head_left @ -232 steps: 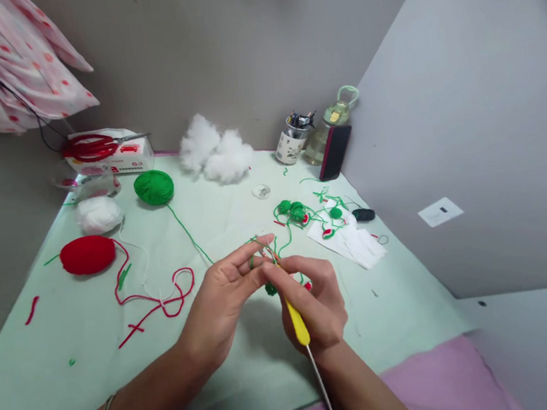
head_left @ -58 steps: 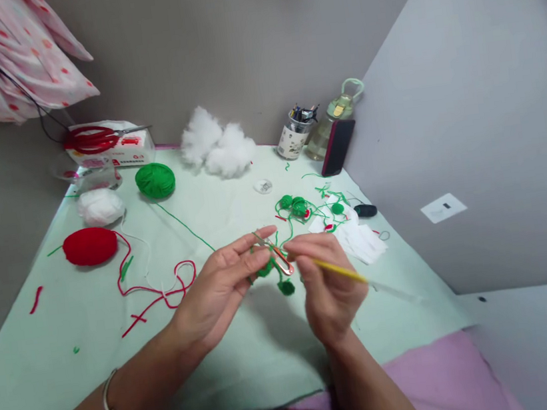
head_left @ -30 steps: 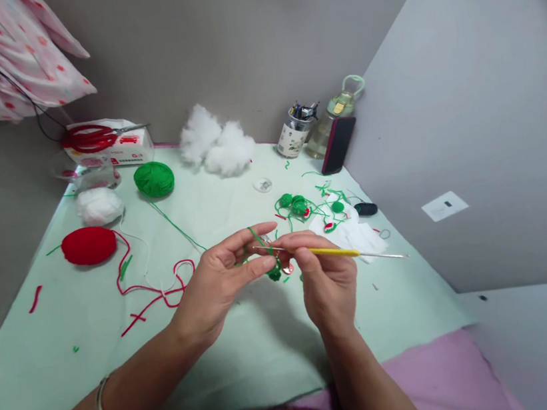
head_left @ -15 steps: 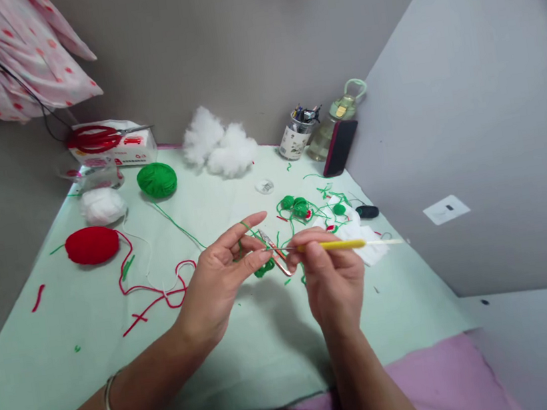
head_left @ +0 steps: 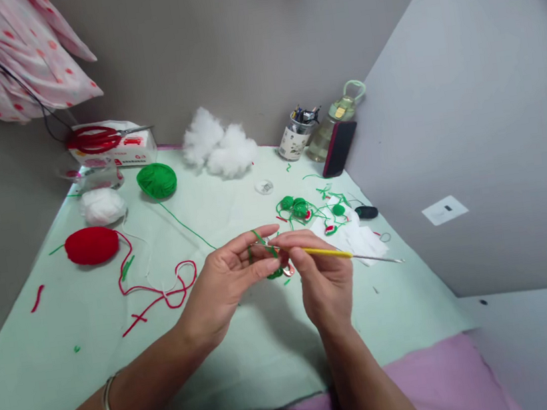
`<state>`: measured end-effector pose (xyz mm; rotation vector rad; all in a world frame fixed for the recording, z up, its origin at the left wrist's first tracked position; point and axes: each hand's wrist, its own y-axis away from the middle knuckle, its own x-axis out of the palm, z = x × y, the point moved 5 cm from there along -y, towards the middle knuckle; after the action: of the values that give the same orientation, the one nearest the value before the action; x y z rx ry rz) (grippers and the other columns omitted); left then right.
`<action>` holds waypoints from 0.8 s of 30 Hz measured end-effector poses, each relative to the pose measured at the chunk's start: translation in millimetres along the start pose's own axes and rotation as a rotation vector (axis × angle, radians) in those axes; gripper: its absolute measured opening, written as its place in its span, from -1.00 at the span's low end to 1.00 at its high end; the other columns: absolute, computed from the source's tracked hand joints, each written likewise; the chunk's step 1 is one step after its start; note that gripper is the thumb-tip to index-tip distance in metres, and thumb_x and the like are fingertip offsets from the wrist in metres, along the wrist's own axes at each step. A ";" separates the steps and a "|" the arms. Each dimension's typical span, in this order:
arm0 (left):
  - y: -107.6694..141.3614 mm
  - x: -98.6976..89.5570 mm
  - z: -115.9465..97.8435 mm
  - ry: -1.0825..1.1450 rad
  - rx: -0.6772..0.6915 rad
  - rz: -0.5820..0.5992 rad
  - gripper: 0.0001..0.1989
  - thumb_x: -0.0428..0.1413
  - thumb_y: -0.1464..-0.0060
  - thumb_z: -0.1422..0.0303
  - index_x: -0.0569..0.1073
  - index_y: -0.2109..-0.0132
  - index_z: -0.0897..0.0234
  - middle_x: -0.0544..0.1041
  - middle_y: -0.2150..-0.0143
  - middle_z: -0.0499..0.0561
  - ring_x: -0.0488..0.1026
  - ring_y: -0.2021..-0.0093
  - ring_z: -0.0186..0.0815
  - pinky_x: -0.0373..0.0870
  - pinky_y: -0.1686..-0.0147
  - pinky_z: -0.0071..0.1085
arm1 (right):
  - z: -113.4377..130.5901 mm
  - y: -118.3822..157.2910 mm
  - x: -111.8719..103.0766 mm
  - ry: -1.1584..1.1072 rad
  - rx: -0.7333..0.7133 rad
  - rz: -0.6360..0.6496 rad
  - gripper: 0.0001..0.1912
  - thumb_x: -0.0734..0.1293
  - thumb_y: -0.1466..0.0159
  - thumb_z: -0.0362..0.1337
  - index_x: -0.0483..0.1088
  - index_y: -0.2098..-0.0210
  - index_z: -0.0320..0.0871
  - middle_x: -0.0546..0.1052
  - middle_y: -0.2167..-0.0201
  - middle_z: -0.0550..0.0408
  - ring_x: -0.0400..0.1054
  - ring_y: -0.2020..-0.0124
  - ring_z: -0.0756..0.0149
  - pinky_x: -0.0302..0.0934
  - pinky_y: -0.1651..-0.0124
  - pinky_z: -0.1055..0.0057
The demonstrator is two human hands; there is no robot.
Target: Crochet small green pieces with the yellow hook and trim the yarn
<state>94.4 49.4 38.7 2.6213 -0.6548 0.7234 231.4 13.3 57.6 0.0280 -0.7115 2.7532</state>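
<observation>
Pale green table (head_left: 398, 309), with both hands raised over its near middle; the left hand (head_left: 220, 280) is closed, thumb to fingers, on a small green piece (head_left: 275, 273), partly hidden; the right hand (head_left: 327, 286) grips a yellow-handled crochet hook (head_left: 327, 251) like a pencil, its rear end pointing right. Compared with half a second ago, the right hand has moved left, so that its fingertips nearly meet the left thumb; the hook's shaft now reaches between the left fingers, beside the yarn looped over the index finger; whether the tip has caught it cannot be told. The green ball (head_left: 157, 181) stays at far left; its strand (head_left: 188, 228), doubled in the earlier view, now runs as one straight line to the left hand, which suggests slack taken up and a stitch under way. Smallest, a coppery metal tool (head_left: 289, 270) has become mostly hidden behind the fingers.
</observation>
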 end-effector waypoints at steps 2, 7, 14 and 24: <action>-0.5 -0.7 1.6 -0.006 0.009 -0.028 -0.61 0.38 -0.04 0.38 0.63 -0.05 0.13 0.57 0.31 -0.09 0.45 0.26 -0.38 0.35 0.15 -0.42 | 1.3 3.2 3.1 0.032 -0.027 0.010 -0.80 0.33 -0.40 -0.33 0.61 0.15 0.04 0.64 0.25 0.09 0.43 0.35 0.34 0.37 0.37 0.35; -1.5 -4.1 4.5 0.044 -0.027 -0.055 -0.51 0.39 -0.04 0.34 0.58 -0.14 0.18 0.62 0.25 -0.05 0.49 0.17 -0.34 0.33 0.05 -0.40 | 10.5 18.6 12.5 0.498 -0.336 0.024 -0.63 0.37 -0.33 -0.46 0.58 0.00 0.10 0.61 0.13 0.04 0.51 0.16 0.23 0.48 0.19 0.24; -4.4 -6.9 -2.2 0.086 -0.153 0.016 -0.62 0.32 -0.10 0.38 0.62 -0.08 0.26 0.63 0.21 0.02 0.51 0.15 -0.32 0.34 -0.01 -0.39 | 6.1 7.3 -5.8 0.261 -0.159 -0.068 -0.79 0.32 -0.38 -0.38 0.59 0.14 -0.02 0.56 0.34 0.07 0.46 0.38 0.30 0.39 0.41 0.33; 1.8 -0.9 4.5 0.068 -0.071 -0.015 -0.49 0.35 -0.09 0.31 0.54 -0.20 0.13 0.61 0.18 -0.01 0.49 0.06 -0.24 0.29 -0.05 -0.34 | 15.5 17.9 7.3 0.485 -0.347 0.011 -0.66 0.36 -0.31 -0.50 0.60 0.06 0.04 0.58 0.17 0.01 0.50 0.19 0.24 0.44 0.21 0.27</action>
<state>94.6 46.2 34.9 2.5229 -0.6285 0.7667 218.4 -6.9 63.5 -0.6890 -1.0204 2.4519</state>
